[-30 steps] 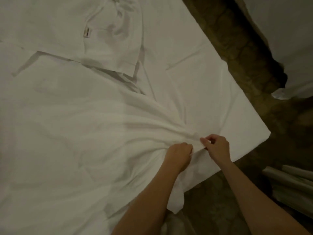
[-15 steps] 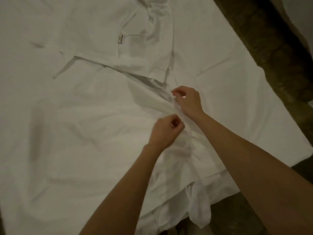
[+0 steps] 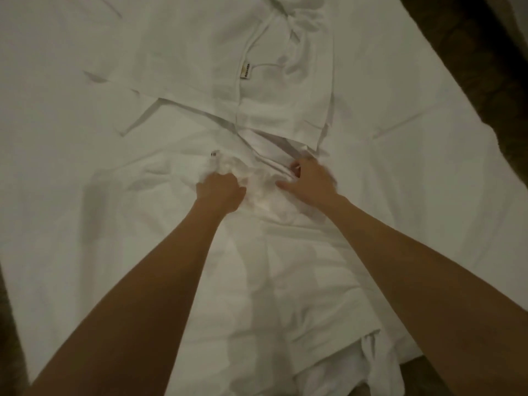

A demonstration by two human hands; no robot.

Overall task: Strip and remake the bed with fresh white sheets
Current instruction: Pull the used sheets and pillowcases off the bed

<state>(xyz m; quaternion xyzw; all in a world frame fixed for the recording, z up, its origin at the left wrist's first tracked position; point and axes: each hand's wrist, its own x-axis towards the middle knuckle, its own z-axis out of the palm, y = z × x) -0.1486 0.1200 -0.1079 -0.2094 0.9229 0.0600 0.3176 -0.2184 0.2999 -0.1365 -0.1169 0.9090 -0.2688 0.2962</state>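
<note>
A white sheet [image 3: 143, 224] lies spread and rumpled across the bed, bunched into a mound at its middle. The left hand [image 3: 221, 191] grips that bunch in a fist. Just beside it, the right hand [image 3: 313, 181] presses on the same gathered cloth, fingers partly curled at a fold. Beyond both hands lies a folded white pillowcase [image 3: 280, 90] with a small label [image 3: 245, 72]. Dark floor [image 3: 485, 47] borders the bed's right edge.

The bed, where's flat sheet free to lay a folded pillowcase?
Two smooth patches: the sheet left of the left hand, out to the bed's left edge, and the stretch right of the right hand toward the dark floor. Crowded: the bunched fabric between the hands and the folded linen with a tag just beyond.
</note>
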